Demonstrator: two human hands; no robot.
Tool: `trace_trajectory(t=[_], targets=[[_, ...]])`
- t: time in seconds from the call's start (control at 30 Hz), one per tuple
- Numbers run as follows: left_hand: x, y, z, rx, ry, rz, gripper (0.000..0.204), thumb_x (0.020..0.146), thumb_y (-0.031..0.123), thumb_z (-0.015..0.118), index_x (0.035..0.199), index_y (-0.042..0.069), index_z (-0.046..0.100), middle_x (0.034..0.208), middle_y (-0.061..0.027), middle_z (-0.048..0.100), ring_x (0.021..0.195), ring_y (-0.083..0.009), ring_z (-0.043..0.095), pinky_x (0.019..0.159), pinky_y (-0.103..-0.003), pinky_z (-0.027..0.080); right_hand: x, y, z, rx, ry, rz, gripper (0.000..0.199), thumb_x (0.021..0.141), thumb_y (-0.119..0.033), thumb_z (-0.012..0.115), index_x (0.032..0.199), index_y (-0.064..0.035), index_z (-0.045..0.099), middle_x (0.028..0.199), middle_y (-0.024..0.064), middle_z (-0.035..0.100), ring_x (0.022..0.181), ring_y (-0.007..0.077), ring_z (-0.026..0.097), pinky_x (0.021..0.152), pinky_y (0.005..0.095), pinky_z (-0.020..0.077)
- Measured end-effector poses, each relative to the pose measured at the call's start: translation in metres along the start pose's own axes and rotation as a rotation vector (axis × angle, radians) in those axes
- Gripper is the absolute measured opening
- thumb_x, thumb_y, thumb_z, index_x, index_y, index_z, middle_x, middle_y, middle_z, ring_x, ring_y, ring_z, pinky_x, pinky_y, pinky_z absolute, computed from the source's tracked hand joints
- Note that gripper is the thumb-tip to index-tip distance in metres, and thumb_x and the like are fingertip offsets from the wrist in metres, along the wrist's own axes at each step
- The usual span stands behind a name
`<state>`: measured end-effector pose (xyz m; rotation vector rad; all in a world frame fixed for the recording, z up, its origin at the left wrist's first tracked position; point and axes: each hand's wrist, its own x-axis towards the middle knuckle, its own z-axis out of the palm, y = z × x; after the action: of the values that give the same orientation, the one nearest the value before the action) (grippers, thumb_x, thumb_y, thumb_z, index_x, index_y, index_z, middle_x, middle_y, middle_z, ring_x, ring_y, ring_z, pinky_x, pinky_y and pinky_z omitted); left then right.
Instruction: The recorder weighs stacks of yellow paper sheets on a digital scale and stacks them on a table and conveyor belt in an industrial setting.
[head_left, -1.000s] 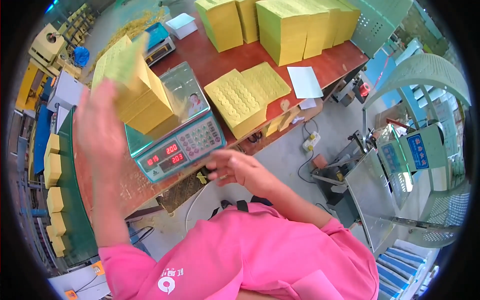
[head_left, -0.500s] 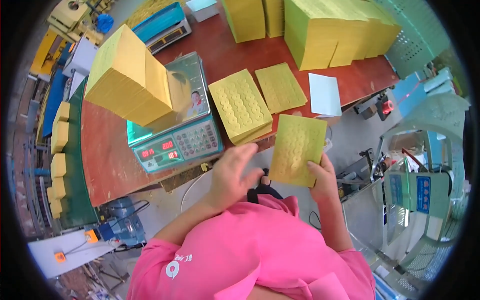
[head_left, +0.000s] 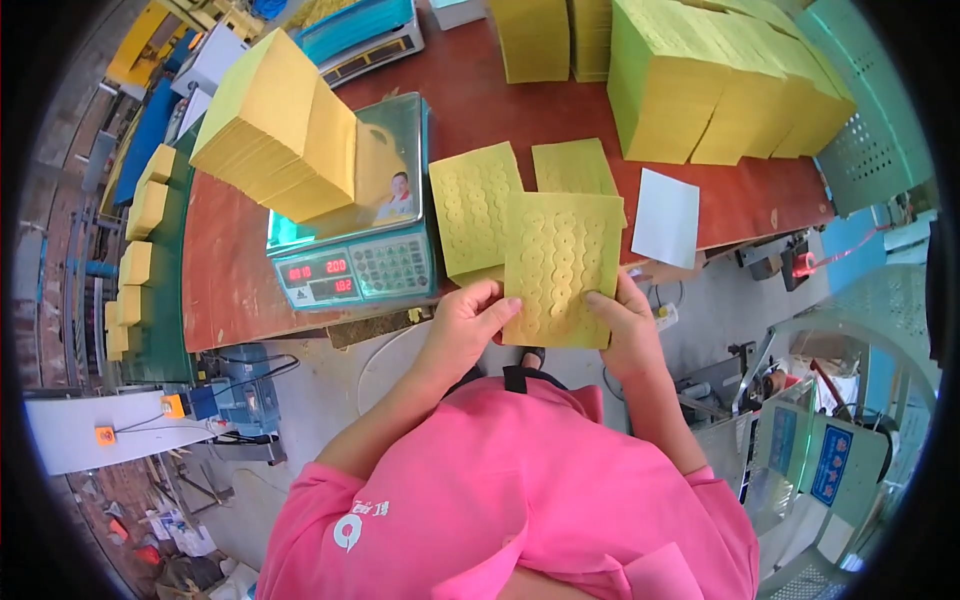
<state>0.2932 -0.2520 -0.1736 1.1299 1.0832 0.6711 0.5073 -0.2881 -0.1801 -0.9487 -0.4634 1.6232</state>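
Note:
Between my two hands is a yellow paper sheet (head_left: pixel 562 270), or a thin stack of such sheets, embossed with rows of coin-like rings. My left hand (head_left: pixel 468 325) pinches its left edge, thumb in front. On the right edge, my right hand (head_left: pixel 628 325) grips it with the thumb on its face. Behind the sheet, at the table's front edge, sits a stack of embossed yellow paper (head_left: pixel 474 195). A second, lower pile of yellow paper (head_left: pixel 575 165) lies beside it, partly covered by the held sheet.
A tall block of yellow paper (head_left: pixel 275 130) stands on a digital scale (head_left: pixel 395 265) at the left of the red table (head_left: pixel 225 265). Larger paper stacks (head_left: pixel 670 105) stand at the back right. A white sheet (head_left: pixel 665 215) overhangs the right front edge. Machinery (head_left: pixel 800 440) stands at right.
My left hand has moved right and closed on the sheet's left edge. The sheet has shifted left and sits more upright before me. The whole view has turned slightly.

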Motion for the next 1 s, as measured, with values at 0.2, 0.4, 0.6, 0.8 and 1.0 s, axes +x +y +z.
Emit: trace_trajectory(t=[0.2, 0.4, 0.6, 0.8, 1.0], targets=[[0.004, -0.002, 0.001, -0.011, 0.107, -0.05, 0.02, 0.093, 0.016, 0.064, 0.103, -0.001, 0.064, 0.083, -0.0006, 0.063, 0.06, -0.006, 0.054, 0.054, -0.021, 0.044, 0.002, 0.002, -0.018, -0.386, 0.05, -0.029, 0.036, 0.091, -0.006, 0.055, 0.127, 0.0024, 0.055, 0.107, 0.0037, 0.064, 0.089, 0.0081, 0.057, 0.075, 0.0224, 0.0442], [0.001, 0.01, 0.018, -0.357, -0.053, -0.315, 0.02, 0.093, 0.02, 0.064, 0.1, 0.002, 0.062, 0.079, -0.0017, 0.065, 0.06, -0.0072, 0.059, 0.051, -0.02, 0.044, -0.011, 0.008, -0.052, -0.386, 0.078, 0.03, 0.027, 0.09, -0.005, 0.055, 0.114, 0.0035, 0.061, 0.096, 0.0007, 0.063, 0.08, 0.0044, 0.052, 0.066, 0.0201, 0.0387], [0.01, 0.012, 0.015, 0.045, -0.054, -0.151, 0.017, 0.093, 0.019, 0.064, 0.091, 0.003, 0.063, 0.075, -0.0008, 0.064, 0.059, -0.0053, 0.059, 0.049, -0.019, 0.043, -0.011, 0.0, -0.053, -0.319, 0.121, 0.009, 0.024, 0.09, -0.006, 0.057, 0.11, 0.0042, 0.064, 0.092, 0.0024, 0.065, 0.084, 0.0076, 0.057, 0.075, 0.0246, 0.0456], [0.011, 0.03, 0.013, 0.243, 0.048, -0.172, 0.013, 0.093, 0.015, 0.063, 0.092, 0.003, 0.063, 0.073, -0.0006, 0.063, 0.057, -0.005, 0.057, 0.051, -0.02, 0.045, -0.001, -0.001, -0.056, -0.322, 0.071, -0.001, 0.018, 0.092, -0.008, 0.059, 0.105, 0.0031, 0.065, 0.085, 0.0013, 0.065, 0.073, 0.0071, 0.056, 0.064, 0.025, 0.0454], [0.014, 0.02, -0.026, 0.303, 0.484, 0.122, 0.011, 0.092, 0.008, 0.063, 0.1, 0.001, 0.065, 0.083, -0.0022, 0.064, 0.069, -0.0071, 0.058, 0.062, -0.021, 0.047, 0.015, -0.021, -0.076, -0.324, 0.28, -0.128, 0.017, 0.092, -0.009, 0.058, 0.101, 0.0029, 0.066, 0.079, 0.0001, 0.061, 0.067, 0.0064, 0.051, 0.059, 0.0244, 0.042]])
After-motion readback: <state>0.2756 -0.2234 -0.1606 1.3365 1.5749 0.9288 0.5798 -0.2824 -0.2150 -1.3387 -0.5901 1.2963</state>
